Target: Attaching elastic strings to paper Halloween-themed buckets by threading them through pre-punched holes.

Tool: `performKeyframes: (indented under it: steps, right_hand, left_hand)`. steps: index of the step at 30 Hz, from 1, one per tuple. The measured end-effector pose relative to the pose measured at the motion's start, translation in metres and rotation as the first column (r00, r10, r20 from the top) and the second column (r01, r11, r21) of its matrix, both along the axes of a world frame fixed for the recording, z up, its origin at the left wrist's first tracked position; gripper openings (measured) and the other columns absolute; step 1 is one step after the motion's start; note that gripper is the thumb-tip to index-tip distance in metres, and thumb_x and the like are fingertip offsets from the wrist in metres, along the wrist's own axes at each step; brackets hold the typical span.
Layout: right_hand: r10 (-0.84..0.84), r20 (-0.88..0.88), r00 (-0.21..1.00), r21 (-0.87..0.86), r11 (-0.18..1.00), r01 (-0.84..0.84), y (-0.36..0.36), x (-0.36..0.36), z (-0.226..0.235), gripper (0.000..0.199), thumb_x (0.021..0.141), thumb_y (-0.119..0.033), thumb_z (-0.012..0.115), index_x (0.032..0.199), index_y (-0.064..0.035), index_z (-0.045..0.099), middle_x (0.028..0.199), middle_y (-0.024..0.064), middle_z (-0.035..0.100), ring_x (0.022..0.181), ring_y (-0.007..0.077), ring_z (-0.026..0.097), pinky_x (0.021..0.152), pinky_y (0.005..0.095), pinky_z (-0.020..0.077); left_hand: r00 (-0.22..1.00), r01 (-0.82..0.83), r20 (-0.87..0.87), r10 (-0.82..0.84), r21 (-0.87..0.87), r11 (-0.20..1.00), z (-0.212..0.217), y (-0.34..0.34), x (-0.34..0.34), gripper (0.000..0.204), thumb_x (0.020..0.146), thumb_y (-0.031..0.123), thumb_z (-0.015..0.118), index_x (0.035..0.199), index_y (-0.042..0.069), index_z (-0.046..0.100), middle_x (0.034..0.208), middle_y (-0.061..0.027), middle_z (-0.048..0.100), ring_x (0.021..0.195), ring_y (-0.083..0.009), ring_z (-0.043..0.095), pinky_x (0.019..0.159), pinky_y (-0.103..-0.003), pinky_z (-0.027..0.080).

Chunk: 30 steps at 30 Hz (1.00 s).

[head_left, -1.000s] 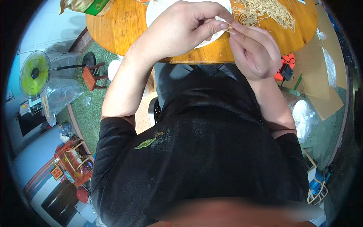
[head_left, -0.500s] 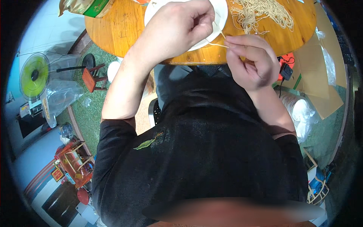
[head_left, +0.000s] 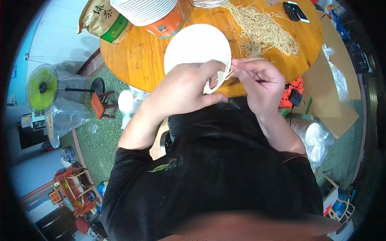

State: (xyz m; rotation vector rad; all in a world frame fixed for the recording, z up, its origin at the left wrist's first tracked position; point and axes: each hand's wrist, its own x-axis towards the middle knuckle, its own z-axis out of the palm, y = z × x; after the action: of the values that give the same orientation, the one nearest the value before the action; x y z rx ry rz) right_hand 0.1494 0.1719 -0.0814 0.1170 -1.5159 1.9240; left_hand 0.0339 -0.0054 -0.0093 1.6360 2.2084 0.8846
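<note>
A white round disc-like piece, perhaps a lid or a bucket's base, is near the table's front edge. My left hand is closed around its near side, where a curled white rim shows between thumb and fingers. Just right of that rim, my right hand pinches a thin beige cord. The fingertips of both hands almost meet there. How the cord joins the white piece is too small to make out. A loose heap of beige cord lies beyond my right hand.
Nested white-rimmed paper buckets stand at the back left beside a brown and green bag. A black device lies at the back right. A fan and a wooden stool are on the left; cardboard lies right.
The view has shifted, bringing the buckets and more table into sight. My left hand has come from a fist above the white piece to its near rim. My right hand still pinches cord.
</note>
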Motion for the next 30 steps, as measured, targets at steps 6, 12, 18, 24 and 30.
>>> performKeyframes:
  steps: [6, 12, 18, 24, 30]
  right_hand:
    - [-0.102, 0.005, 0.995, 0.039, 0.994, 0.101, 0.021, 0.002, -0.026, 0.093, 0.081, -0.005, 0.087, 0.156, -0.0024, 0.031, 0.159, 0.0175, 0.041, 0.148, 0.0274, 0.04, 0.122, 0.0447, 0.0346]
    - [0.287, 0.016, 0.958, -0.405, 0.878, -0.256, 0.024, 0.016, -0.036, 0.126, 0.066, -0.024, 0.099, 0.162, -0.0072, 0.019, 0.165, 0.0091, 0.031, 0.152, 0.0274, 0.032, 0.124, 0.0487, 0.029]
    - [-0.12, 0.032, 0.992, 0.077, 0.99, 0.117, 0.058, -0.016, 0.019, 0.119, 0.071, -0.025, 0.095, 0.159, -0.0088, 0.017, 0.155, 0.0157, 0.037, 0.142, 0.0294, 0.042, 0.116, 0.0478, 0.0399]
    - [-0.396, -0.217, 0.892, 0.687, 0.587, 0.427, 0.121, -0.08, 0.115, 0.101, 0.073, -0.018, 0.092, 0.152, 0.0004, 0.031, 0.14, 0.019, 0.053, 0.132, 0.0261, 0.055, 0.109, 0.0408, 0.0465]
    - [-0.604, -0.431, 0.671, 0.757, 0.163, 0.633, 0.145, -0.186, 0.234, 0.086, 0.069, -0.048, 0.09, 0.13, 0.003, 0.056, 0.123, 0.0245, 0.063, 0.114, 0.0358, 0.062, 0.1, 0.0442, 0.0495]
  left_hand:
    - [0.982, -0.188, 0.072, 0.173, 0.397, 0.898, -0.004, -0.008, -0.003, 0.027, 0.087, 0.016, 0.082, 0.106, 0.002, 0.069, 0.077, -0.0087, 0.066, 0.06, -0.0231, 0.061, 0.055, -0.032, 0.046]
    - [0.915, -0.116, 0.377, -0.146, 0.591, 0.798, -0.029, 0.001, -0.001, 0.028, 0.085, 0.014, 0.085, 0.107, 0.002, 0.072, 0.086, -0.0065, 0.069, 0.068, -0.0155, 0.06, 0.062, -0.028, 0.045]
    - [0.933, -0.307, 0.045, 0.358, 0.621, 0.721, -0.039, 0.004, -0.022, 0.037, 0.078, 0.014, 0.089, 0.109, 0.002, 0.072, 0.08, -0.005, 0.065, 0.067, -0.0169, 0.059, 0.063, -0.031, 0.048]
    - [0.881, -0.446, 0.135, 0.454, 0.56, 0.698, -0.074, -0.01, -0.032, 0.049, 0.082, 0.005, 0.085, 0.124, 0.0, 0.063, 0.121, -0.0149, 0.063, 0.104, -0.021, 0.064, 0.085, -0.032, 0.054]
    - [0.849, -0.469, 0.008, 0.528, 0.471, 0.747, -0.123, -0.021, -0.028, 0.045, 0.083, 0.014, 0.084, 0.121, 0.0, 0.063, 0.115, -0.0191, 0.068, 0.106, -0.0354, 0.066, 0.092, -0.041, 0.054]
